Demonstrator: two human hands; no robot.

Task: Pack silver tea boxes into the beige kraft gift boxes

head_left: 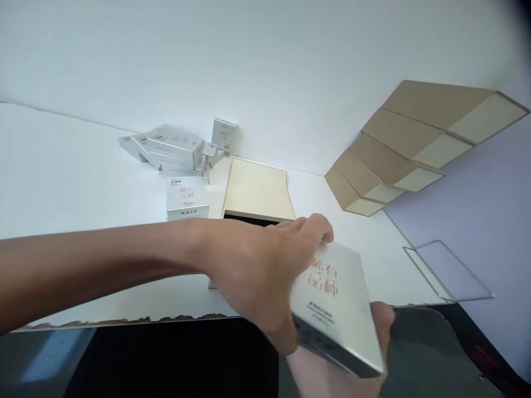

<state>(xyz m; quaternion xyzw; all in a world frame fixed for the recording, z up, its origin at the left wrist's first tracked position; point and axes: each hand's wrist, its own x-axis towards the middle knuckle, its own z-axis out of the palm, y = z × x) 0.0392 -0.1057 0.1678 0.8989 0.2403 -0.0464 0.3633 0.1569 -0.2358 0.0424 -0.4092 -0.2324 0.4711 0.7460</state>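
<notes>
- Silver cardboard makes up the flat box (336, 309) that is held nearest the camera, tilted, above the near edge of the white table (62, 177); reddish characters are printed on its top face.
- From above, the box is gripped by the left hand (257, 276), whose arm crosses the view from the left; its fingers (315, 226) are curled close together over the far edge, and the thumb is pressed against the near side.
- From below, the box is supported by the right hand (373, 337); only a thumb at the right corner and part of the palm are seen, so the rest of its fingers cannot be told.
- Just behind the left hand, a beige sleeve box (257, 190) is laid flat on the table, with a dark opening shown at its near end.
- To the right, a clear plastic sheet (448, 271) is rested on the table's edge.
- Left of the beige box, a single silver carton (186, 199) is set on the table.
- Farther back, a loose pile of silver cartons (174, 146) is gathered by the wall.
- At the far right, a fanned row of brown folded boxes (415, 143) is leaned against the wall.
</notes>
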